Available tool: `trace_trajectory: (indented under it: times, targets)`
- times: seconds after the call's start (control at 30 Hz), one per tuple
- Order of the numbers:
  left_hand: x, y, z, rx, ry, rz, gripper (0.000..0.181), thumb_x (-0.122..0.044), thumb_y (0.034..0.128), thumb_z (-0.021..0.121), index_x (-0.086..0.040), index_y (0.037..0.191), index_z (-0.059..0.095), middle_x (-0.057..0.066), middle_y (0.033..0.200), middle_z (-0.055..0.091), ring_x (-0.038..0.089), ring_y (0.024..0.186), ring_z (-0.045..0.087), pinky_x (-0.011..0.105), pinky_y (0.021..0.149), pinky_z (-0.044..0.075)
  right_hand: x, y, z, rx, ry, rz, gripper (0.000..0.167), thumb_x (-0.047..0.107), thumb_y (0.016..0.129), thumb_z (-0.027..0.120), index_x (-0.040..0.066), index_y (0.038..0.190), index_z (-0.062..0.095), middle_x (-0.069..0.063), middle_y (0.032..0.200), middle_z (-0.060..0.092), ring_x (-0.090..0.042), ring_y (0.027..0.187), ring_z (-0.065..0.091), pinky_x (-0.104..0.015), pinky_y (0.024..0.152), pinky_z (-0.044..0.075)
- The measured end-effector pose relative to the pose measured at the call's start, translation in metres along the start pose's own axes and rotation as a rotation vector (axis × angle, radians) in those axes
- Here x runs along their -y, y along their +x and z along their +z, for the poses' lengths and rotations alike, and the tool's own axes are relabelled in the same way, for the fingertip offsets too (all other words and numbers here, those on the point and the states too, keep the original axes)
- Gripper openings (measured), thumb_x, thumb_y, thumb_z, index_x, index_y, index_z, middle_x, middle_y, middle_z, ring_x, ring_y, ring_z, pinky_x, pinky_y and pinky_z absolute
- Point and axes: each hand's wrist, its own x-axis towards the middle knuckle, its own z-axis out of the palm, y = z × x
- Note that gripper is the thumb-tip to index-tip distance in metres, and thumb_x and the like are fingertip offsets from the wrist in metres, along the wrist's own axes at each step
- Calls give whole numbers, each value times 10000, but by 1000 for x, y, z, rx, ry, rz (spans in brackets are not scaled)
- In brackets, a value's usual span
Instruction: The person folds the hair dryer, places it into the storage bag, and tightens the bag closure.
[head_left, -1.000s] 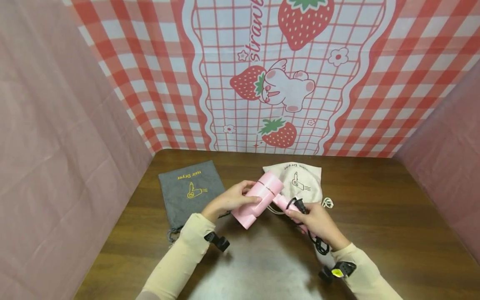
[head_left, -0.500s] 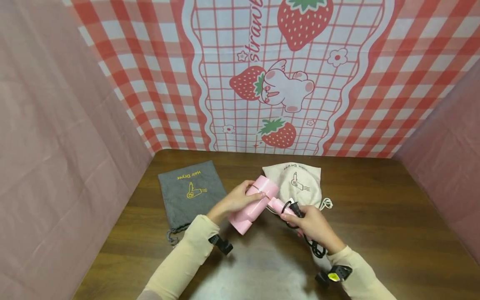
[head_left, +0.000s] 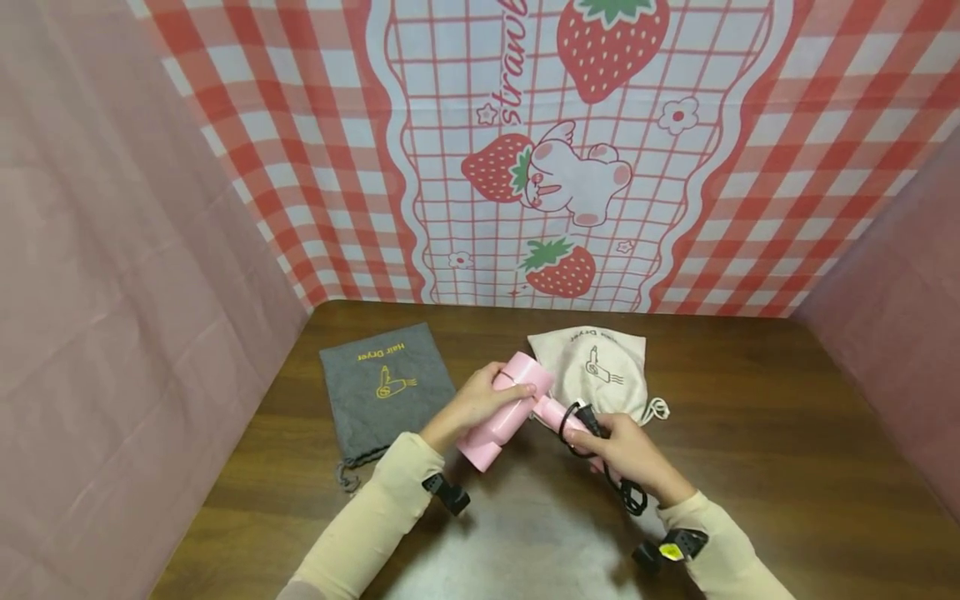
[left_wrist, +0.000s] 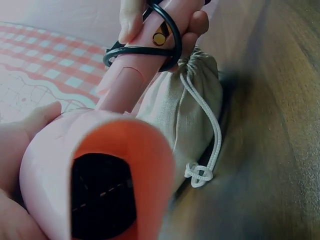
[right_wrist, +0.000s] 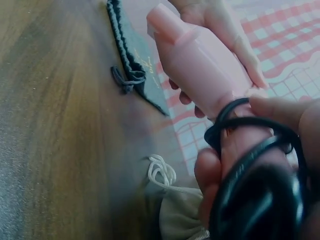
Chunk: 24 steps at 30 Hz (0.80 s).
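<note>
Both hands hold a pink hair dryer (head_left: 501, 425) above the table, between two drawstring bags. My left hand (head_left: 480, 402) grips its barrel, the thumb lying across the top close to the handle. Around the handle (right_wrist: 245, 145) curls my right hand (head_left: 633, 454), which also has the wound black cord (left_wrist: 172, 37) within its grasp. A black plug (head_left: 590, 417) sticks up beside the right fingers. In the left wrist view the dryer's open end (left_wrist: 102, 195) faces the camera, with a dark interior. Part of the handle is hidden under the right palm.
A grey drawstring bag (head_left: 386, 392) printed "Hair Dryer" lies flat at the left of the brown wooden table (head_left: 750, 417). Behind the right hand lies a cream drawstring bag (head_left: 600, 371) with a white cord (head_left: 657, 409). A strawberry-patterned curtain (head_left: 562, 183) hangs at the back.
The dryer's barrel has shifted slightly down and left. My left thumb now lies nearer the handle joint, and my right hand has moved a little left with the handle.
</note>
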Motion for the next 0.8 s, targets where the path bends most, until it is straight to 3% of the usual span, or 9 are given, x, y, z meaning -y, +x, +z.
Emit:
trace_trajectory:
  times: [0.17, 0.3, 0.8]
  targets:
    - [0, 0, 0, -51, 17, -2, 617, -429, 838, 711, -22, 1273, 547, 153, 1033, 649, 165, 755, 594, 273, 597, 498, -3, 6, -4, 90, 68, 25, 354, 326, 932, 636, -24, 887, 611, -29, 604, 637, -86, 449, 546, -202, 394, 393]
    - [2, -2, 0, -84, 25, 1, 648, -429, 840, 708, -1, 1296, 539, 167, 1045, 658, 164, 752, 593, 266, 606, 495, -3, 10, 2, 93, 106, 59, 348, 340, 950, 606, 4, 862, 599, 3, 585, 614, -84, 460, 557, -197, 403, 393]
    - [-2, -1, -3, -232, 134, 55, 679, -457, 837, 701, -12, 1329, 555, 178, 1133, 681, 216, 854, 632, 314, 737, 522, 4, 9, 34, -189, 208, 98, 311, 293, 935, 634, 22, 785, 599, 26, 487, 514, -99, 419, 493, -201, 382, 330]
